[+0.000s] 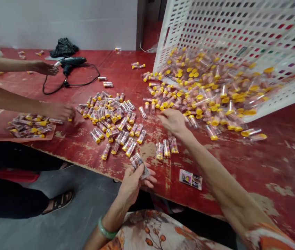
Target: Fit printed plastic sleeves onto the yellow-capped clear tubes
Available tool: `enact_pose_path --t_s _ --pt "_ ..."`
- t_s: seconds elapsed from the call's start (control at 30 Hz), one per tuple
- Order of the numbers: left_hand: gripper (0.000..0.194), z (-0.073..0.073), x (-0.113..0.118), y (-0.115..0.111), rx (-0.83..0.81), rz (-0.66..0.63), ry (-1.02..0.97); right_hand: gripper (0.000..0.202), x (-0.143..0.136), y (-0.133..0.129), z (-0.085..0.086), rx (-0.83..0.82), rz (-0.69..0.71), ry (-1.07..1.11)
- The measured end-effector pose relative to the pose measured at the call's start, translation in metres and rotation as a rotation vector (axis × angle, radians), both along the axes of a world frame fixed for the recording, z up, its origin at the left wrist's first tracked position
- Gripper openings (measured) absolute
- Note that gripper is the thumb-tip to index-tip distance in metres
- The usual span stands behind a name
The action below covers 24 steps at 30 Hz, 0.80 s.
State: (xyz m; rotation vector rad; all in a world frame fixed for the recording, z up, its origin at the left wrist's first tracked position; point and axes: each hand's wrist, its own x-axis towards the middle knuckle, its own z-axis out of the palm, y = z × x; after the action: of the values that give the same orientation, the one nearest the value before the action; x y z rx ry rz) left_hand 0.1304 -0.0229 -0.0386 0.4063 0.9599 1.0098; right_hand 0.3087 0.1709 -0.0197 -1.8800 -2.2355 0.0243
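Observation:
My left hand [138, 177], near the table's front edge, grips a small stack of printed clear plastic sleeves [140, 166] under its thumb. My right hand [173, 121] is over the table at the near side of a heap of clear tubes with yellow caps [202, 83]. Its fingers are curled together, and whatever they hold is hidden. Just below that hand lie a few sleeved tubes [166, 147] side by side. Another stack of printed sleeves [190, 179] rests on the table under my right forearm. Left of my hands spreads a group of sleeved tubes [113, 114].
A white perforated crate [160, 52] lies tipped, tubes spilling from it. At left, a co-worker's hands [58, 110] reach over the red table [241, 166], by a pink tray [50, 133] of tubes. A heat gun [71, 62] with a cord and a black bag [64, 48] are behind.

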Motion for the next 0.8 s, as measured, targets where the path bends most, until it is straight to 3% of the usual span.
enact_pose_path --t_s 0.1,0.2,0.33,0.43,0.53,0.57,0.67,0.73,0.8 --pt "0.029 -0.005 -0.002 0.002 -0.041 0.042 -0.083 0.031 -0.044 0.046 -0.004 -0.020 0.116 -0.010" --pt "0.034 -0.008 -0.008 0.004 -0.033 0.088 -0.133 0.030 -0.077 0.068 -0.018 -0.040 0.169 -0.019" --pt "0.039 -0.006 -0.016 0.004 0.052 0.206 -0.047 0.032 -0.085 0.077 -0.027 -0.094 0.180 0.010" --pt "0.040 -0.003 -0.020 0.006 0.072 0.271 -0.004 0.035 -0.074 0.070 -0.013 -0.135 0.147 0.095" --pt "0.039 0.003 -0.023 0.011 0.057 0.289 0.013 0.033 -0.056 0.039 0.011 -0.213 0.144 0.302" --pt "0.038 0.006 -0.023 0.013 0.052 0.295 0.014 0.032 -0.050 0.021 0.019 -0.278 0.148 0.468" --pt "0.037 0.012 -0.023 0.017 0.045 0.321 -0.001 0.030 -0.032 -0.042 0.034 -0.607 0.059 1.341" --pt "0.037 0.014 -0.022 0.018 0.038 0.350 -0.005 0.031 -0.023 -0.083 0.036 -0.732 -0.070 1.645" --pt "0.037 0.016 -0.019 0.018 0.034 0.364 -0.001 0.035 -0.016 -0.115 0.032 -0.721 -0.196 1.812"
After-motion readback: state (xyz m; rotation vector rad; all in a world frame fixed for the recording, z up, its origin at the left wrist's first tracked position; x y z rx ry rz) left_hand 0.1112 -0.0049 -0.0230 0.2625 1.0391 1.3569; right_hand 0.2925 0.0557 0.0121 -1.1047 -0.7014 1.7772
